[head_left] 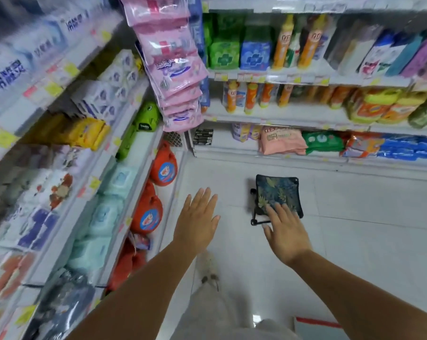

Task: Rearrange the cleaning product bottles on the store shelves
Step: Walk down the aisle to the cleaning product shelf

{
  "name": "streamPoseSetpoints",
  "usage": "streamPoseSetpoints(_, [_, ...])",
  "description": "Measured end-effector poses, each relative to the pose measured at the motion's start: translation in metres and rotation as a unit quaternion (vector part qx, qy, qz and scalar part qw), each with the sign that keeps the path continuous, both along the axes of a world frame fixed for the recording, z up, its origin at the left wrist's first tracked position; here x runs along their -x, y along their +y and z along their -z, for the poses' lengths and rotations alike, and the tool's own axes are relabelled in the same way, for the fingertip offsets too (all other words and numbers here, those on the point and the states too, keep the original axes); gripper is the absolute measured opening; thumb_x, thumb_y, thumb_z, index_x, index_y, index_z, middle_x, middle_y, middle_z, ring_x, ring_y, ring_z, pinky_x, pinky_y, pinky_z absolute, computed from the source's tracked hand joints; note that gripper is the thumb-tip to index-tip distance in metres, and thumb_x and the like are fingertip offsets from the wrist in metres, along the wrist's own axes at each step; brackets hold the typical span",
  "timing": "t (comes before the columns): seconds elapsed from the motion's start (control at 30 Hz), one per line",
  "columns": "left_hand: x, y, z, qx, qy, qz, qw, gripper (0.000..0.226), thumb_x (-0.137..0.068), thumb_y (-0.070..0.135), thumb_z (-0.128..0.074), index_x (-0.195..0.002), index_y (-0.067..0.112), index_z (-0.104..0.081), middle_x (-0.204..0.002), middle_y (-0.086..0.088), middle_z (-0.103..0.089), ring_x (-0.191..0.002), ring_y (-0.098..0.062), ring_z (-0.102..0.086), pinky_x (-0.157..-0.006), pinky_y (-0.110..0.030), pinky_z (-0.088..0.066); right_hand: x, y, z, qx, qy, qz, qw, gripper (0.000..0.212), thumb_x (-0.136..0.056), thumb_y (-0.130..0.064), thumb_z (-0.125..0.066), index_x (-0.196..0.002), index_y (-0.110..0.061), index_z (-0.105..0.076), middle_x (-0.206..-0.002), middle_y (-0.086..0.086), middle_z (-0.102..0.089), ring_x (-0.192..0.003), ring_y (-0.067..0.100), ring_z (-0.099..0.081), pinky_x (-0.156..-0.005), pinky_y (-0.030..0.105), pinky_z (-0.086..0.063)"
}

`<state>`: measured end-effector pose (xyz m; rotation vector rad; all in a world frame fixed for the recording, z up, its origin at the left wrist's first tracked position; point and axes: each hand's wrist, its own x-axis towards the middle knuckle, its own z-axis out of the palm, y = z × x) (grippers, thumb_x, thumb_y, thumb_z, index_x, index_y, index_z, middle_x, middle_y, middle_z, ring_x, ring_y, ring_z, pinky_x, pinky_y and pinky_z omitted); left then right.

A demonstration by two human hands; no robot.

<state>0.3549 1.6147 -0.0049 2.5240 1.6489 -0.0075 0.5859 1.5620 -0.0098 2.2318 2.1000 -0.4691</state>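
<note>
Both hands are out in front, palms down, fingers spread, and neither grips anything. The left hand (197,217) hangs over the floor (354,229) just off the edge of the left-hand shelves (143,148); the right hand (284,231) hovers above a low stool (278,195) with a leaf-print seat, and I cannot tell whether its fingertips touch the fabric. They read as being between grips, probably about to reach for stock.

The bottles sit in two places. Red jugs (163,165) stand in a row on the lowest left shelf, nearest the left hand, upright with caps up and round labels facing the aisle, so their long axis is vertical. Orange bottles (283,40) stand upright on the upper shelf of the far unit, tapered tops up, labels outward; more of them line the shelf below, beside squat yellow-capped jugs (379,104). All face out so a shopper can read them.

Motion blur smears the left side, so those packets are hard to identify. Pink packs (173,62) hang from the corner between the units.
</note>
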Motion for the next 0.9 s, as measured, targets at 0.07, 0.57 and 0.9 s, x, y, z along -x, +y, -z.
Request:
streamPoseSetpoints(0.07, [-0.009, 0.052, 0.006, 0.007, -0.007, 0.021, 1.0, 0.055, -0.097, 0.037, -0.033, -0.147, 0.017, -0.021, -0.156, -0.006, -0.017, -0.144, -0.022, -0.007, -0.117, -0.041, -0.002, -0.007, 0.044, 0.004, 0.0, 0.003, 0.027, 1.0, 0.057, -0.1, -0.04, -0.025, -0.152, -0.018, -0.013, -0.159, 0.009, -0.014, -0.148, 0.025, -0.006, -0.12, 0.039, -0.005])
streamPoseSetpoints(0.57, [-0.107, 0.371, -0.008, -0.004, 0.007, 0.105, 0.994, 0.057, -0.095, 0.04, -0.024, -0.147, 0.015, -0.019, -0.157, -0.004, -0.01, -0.144, -0.02, -0.004, -0.114, -0.037, 0.006, -0.078, 0.329, -0.007, -0.011, 0.01, 0.1, 0.995, 0.082, -0.079, -0.049, 0.009, -0.151, -0.017, -0.015, -0.159, 0.014, -0.014, -0.147, 0.031, -0.008, -0.118, 0.044, -0.005])
streamPoseSetpoints(0.9, [-0.173, 0.523, -0.018, -0.036, -0.027, 0.142, 0.989, 0.066, -0.088, 0.046, -0.008, -0.148, 0.02, -0.01, -0.157, 0.0, -0.002, -0.144, -0.017, 0.003, -0.113, -0.033, 0.012, -0.136, 0.482, -0.022, -0.007, 0.008, 0.164, 0.986, 0.056, -0.091, -0.041, -0.027, -0.122, -0.01, -0.063, -0.122, 0.02, -0.064, -0.112, 0.04, -0.061, -0.087, 0.055, -0.049])
